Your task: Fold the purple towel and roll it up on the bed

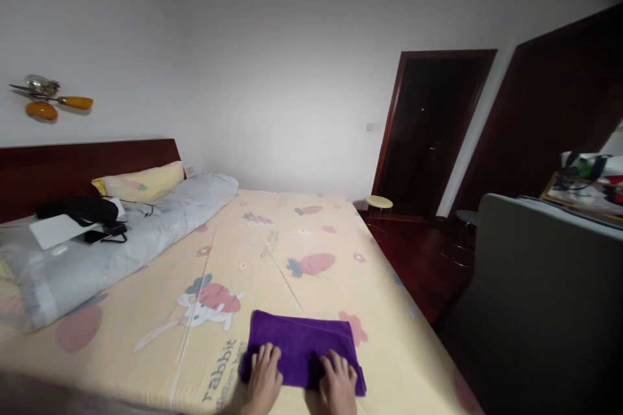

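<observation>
Head view: matte purple cloth (299, 343), folded rectangular, beneath both hands (265, 376).

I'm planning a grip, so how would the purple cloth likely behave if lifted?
The cloth is probably floppy: it lies flat in folded layers, so unsupported parts would likely sag. It seems light, as the stack looks thin. The layers may slide apart, since their edges sit uneven at the near right corner.

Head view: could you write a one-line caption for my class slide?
Both hands on a folded purple cloth, atop a rabbit-print bedsheet.
</observation>
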`<state>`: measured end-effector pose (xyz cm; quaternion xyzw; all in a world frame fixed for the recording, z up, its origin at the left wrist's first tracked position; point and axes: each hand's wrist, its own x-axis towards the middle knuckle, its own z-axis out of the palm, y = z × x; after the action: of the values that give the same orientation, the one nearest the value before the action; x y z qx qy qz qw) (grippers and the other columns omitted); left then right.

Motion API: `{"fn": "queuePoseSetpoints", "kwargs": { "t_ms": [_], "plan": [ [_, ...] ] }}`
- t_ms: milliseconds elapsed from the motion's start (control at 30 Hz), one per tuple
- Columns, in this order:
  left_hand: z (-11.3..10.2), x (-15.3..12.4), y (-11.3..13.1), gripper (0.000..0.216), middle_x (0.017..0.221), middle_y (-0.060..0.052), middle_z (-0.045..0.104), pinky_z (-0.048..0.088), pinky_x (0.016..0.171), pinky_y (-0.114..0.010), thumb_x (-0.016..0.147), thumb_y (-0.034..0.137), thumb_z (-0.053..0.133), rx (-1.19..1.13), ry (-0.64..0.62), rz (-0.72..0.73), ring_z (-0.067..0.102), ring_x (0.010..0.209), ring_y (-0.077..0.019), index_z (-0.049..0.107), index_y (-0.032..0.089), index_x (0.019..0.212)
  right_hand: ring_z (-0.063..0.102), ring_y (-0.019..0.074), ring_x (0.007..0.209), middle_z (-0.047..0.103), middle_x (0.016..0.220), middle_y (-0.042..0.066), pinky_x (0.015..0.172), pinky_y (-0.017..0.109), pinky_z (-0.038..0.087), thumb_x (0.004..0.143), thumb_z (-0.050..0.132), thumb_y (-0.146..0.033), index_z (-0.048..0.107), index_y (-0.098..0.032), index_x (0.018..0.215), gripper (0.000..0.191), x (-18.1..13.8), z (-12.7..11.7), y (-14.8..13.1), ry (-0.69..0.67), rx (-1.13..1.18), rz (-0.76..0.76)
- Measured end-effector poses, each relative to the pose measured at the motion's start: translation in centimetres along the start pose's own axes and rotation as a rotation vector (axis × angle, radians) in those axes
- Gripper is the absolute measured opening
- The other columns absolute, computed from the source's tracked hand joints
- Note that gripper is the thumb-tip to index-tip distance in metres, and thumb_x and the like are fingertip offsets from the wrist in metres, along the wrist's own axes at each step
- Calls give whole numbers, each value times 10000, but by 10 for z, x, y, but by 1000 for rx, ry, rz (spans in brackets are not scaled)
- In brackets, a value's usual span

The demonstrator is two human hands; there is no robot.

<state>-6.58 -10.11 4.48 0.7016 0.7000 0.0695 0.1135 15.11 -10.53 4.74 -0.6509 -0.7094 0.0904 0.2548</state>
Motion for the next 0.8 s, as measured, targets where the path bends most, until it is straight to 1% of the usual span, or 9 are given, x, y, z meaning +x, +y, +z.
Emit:
{"fn": "queuePoseSetpoints", "kwargs": {
  "t_ms": [100,167,200,267,400,467,567,700,800],
  "plan": [
    [13,5,33,620,1549,-41,303,165,1172,-438,793,193,333,-107,-89,87,195,1442,-219,362,247,1410,507,267,1142,604,1221,59,962,460,348,722,430,-144,591,-301,1134,469,2,9,-33,-84,73,-73],
    [19,7,43,636,1554,-44,292,147,1177,-441,785,210,350,-126,-137,80,187,1445,-226,347,241,1420,510,255,1121,610,1177,62,946,436,356,713,421,-139,601,-286,1105,456,2,9,-39,-132,123,-68],
    [20,8,42,633,1552,-47,296,137,1180,-441,787,221,355,-122,-151,61,188,1445,-228,349,238,1420,512,252,1111,612,1159,62,942,430,357,707,422,-142,611,-281,1080,440,1,7,-35,-149,135,-54],
    [17,7,30,610,1544,-51,314,125,1180,-435,803,248,351,-97,-151,11,197,1442,-228,361,235,1412,519,250,1093,613,1135,64,941,428,356,715,421,-165,630,-271,1032,394,1,-1,-16,-154,137,-3],
    [-3,2,-18,561,1513,-69,371,162,1153,-450,847,256,289,40,-81,-70,243,1421,-240,380,217,1399,532,245,1097,621,1121,66,958,418,359,759,421,-257,639,-268,1036,353,-3,-25,41,-130,149,94],
    [-12,-3,-40,531,1475,-68,424,192,1123,-455,852,238,275,105,-21,-75,282,1396,-248,429,229,1360,536,241,1104,625,1117,58,959,410,367,751,427,-281,639,-278,1029,350,-5,-32,61,-117,170,124],
    [-20,-9,-56,474,1373,-52,519,252,1063,-419,837,206,290,132,54,-83,374,1320,-233,522,261,1247,542,242,1098,631,1099,51,941,409,384,742,417,-301,640,-284,993,336,-7,-34,73,-78,193,171],
    [-21,-12,-59,411,1251,-22,593,301,1006,-382,822,176,294,106,100,-93,441,1239,-207,588,285,1088,546,240,1093,633,1097,50,930,407,396,737,404,-302,637,-278,984,340,-8,-29,75,-71,194,180],
    [-22,-15,-62,462,1322,-5,567,258,1073,-398,789,131,326,83,87,-27,394,1301,-200,575,292,1144,535,245,1123,623,1145,53,954,414,383,704,448,-278,625,-281,1061,398,-10,-29,79,-117,135,113]
  ]
}}
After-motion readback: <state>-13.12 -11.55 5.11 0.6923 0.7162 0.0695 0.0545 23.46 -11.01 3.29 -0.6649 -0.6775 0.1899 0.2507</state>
